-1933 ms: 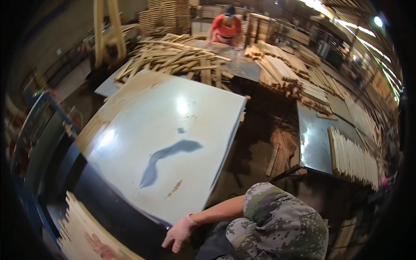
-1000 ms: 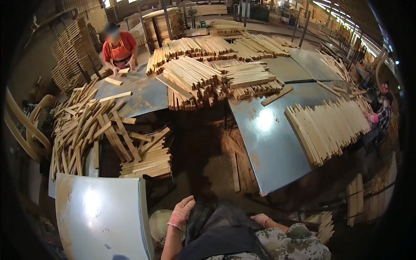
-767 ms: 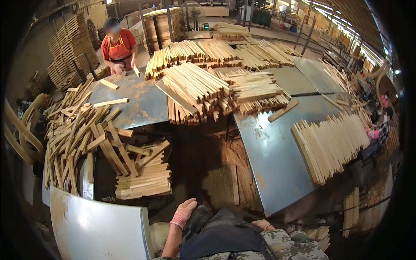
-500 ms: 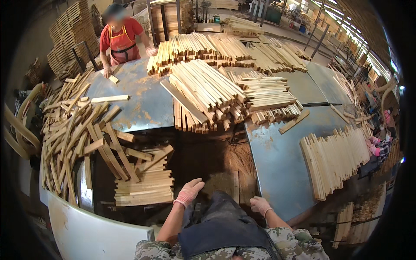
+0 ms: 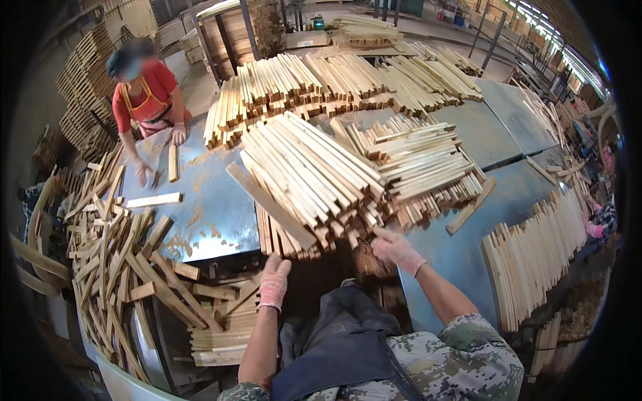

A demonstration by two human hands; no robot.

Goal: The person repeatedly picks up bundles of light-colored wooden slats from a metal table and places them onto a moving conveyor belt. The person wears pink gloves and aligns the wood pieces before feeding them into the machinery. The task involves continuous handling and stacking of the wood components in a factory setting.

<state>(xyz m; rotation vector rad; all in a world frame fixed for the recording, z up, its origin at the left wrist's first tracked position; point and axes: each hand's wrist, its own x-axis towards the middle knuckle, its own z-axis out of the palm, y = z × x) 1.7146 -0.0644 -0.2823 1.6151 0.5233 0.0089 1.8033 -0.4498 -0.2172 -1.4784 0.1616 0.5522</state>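
A large stack of pale wooden strips (image 5: 307,174) sits in front of me, their near ends facing my body. My left hand (image 5: 273,282), in a white-and-pink knit glove, is raised just below the stack's near left corner, fingers stretched upward and holding nothing. My right hand (image 5: 396,251), gloved alike, reaches toward the stack's near right end with its fingers extended; whether the fingertips touch the wood I cannot tell. A single loose strip (image 5: 267,206) lies slanted along the stack's left side. Beside the stack on the right is a second pile of strips (image 5: 428,160).
Across the metal table (image 5: 207,227) at far left, a person (image 5: 150,93) in red handles strips. Jumbled wood offcuts (image 5: 120,281) heap at left. A row of strips (image 5: 535,254) lies on the right-hand metal table (image 5: 441,267). Another long stack (image 5: 281,83) stands behind.
Both my hands have moved forward from near my lap to the stack's near edge. My view has come closer to the table. The other person's hands have shifted over the strips.
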